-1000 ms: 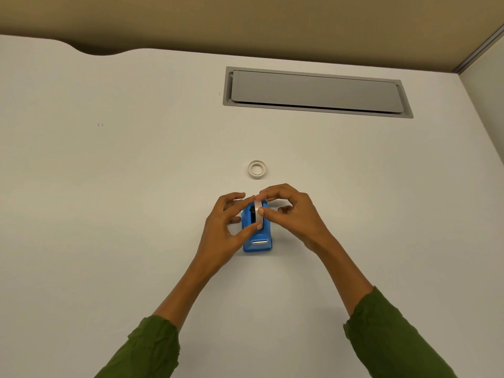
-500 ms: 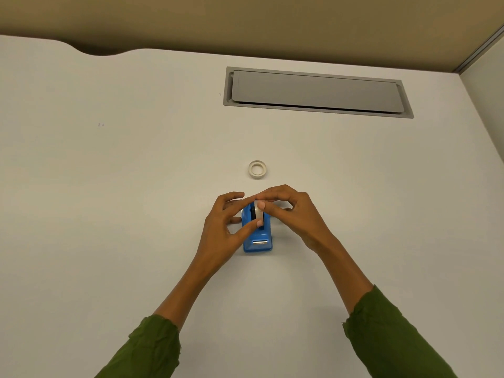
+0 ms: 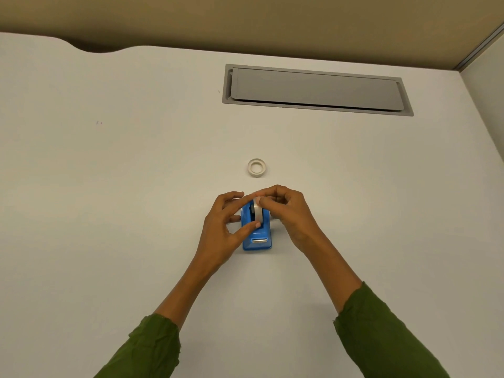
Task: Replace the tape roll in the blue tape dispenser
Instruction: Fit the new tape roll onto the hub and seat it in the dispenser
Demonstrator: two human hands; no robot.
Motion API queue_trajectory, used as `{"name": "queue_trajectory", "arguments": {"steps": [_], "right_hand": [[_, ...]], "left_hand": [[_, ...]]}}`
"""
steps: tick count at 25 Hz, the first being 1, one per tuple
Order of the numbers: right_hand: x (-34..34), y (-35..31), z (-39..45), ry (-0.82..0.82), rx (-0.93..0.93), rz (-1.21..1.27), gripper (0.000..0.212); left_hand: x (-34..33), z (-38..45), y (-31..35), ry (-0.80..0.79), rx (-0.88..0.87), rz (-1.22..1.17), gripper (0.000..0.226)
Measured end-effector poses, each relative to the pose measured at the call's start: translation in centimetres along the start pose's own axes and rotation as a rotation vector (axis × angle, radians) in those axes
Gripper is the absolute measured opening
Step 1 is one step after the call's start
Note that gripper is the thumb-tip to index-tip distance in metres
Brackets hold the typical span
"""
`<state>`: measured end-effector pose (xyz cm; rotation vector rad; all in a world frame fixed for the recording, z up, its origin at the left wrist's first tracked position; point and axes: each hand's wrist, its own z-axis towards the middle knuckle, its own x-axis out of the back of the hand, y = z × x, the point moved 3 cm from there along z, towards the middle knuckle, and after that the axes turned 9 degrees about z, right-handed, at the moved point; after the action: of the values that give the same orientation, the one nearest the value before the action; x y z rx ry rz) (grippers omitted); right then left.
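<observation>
The blue tape dispenser (image 3: 257,238) stands on the white desk (image 3: 109,214), its metal cutter facing me. A white tape roll (image 3: 257,211) sits upright in the dispenser's slot. My left hand (image 3: 226,227) pinches that roll, with the index finger on its top and the thumb on its near side. My right hand (image 3: 289,214) has its fingertips closed at the top of the roll; whether it grips the roll or the tape's end is hidden. A second small white ring (image 3: 256,167), a tape roll or bare core, lies flat on the desk just beyond the hands.
A grey cable hatch (image 3: 316,90) is set into the desk at the back. A tan partition wall (image 3: 245,23) runs behind the desk, and another panel stands at the far right (image 3: 488,105).
The roll has sunk lower into the dispenser. My right thumb has left the roll's near side, and the right fingers are now bunched at its top. The left hand has hardly moved.
</observation>
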<state>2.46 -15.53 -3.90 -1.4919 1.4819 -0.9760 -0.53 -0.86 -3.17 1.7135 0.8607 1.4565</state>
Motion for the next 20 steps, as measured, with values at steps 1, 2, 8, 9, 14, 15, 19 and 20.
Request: {"name": "queue_trajectory", "arguments": {"steps": [1, 2, 8, 9, 14, 15, 19, 20], "right_hand": [[-0.1, -0.1, 0.1, 0.006, -0.012, 0.009, 0.016], [-0.1, -0.2, 0.2, 0.013, -0.019, 0.016, 0.015], [1.0, -0.3, -0.4, -0.066, 0.094, -0.022, 0.018], [1.2, -0.2, -0.7, -0.105, 0.118, -0.050, 0.020], [1.0, 0.5, -1.1, -0.143, 0.128, -0.113, 0.032], [0.9, 0.5, -1.0, -0.120, 0.126, -0.106, 0.030], [0.5, 0.2, -0.6, -0.032, 0.091, -0.047, 0.016], [0.4, 0.2, -0.6, -0.021, 0.075, -0.031, 0.013]], "left_hand": [[0.0, 0.0, -0.1, -0.002, -0.001, 0.003, 0.051], [0.0, 0.0, -0.1, -0.004, -0.003, 0.007, 0.051], [-0.1, 0.2, -0.6, -0.015, -0.001, 0.016, 0.051], [-0.1, 0.2, -0.6, -0.014, -0.005, 0.014, 0.050], [-0.2, 0.2, -0.7, 0.001, -0.019, 0.015, 0.050], [-0.2, 0.3, -0.7, 0.001, -0.020, 0.011, 0.051], [-0.1, 0.3, -0.8, 0.004, -0.018, -0.010, 0.050], [0.0, 0.3, -0.8, 0.002, -0.022, -0.007, 0.049]]}}
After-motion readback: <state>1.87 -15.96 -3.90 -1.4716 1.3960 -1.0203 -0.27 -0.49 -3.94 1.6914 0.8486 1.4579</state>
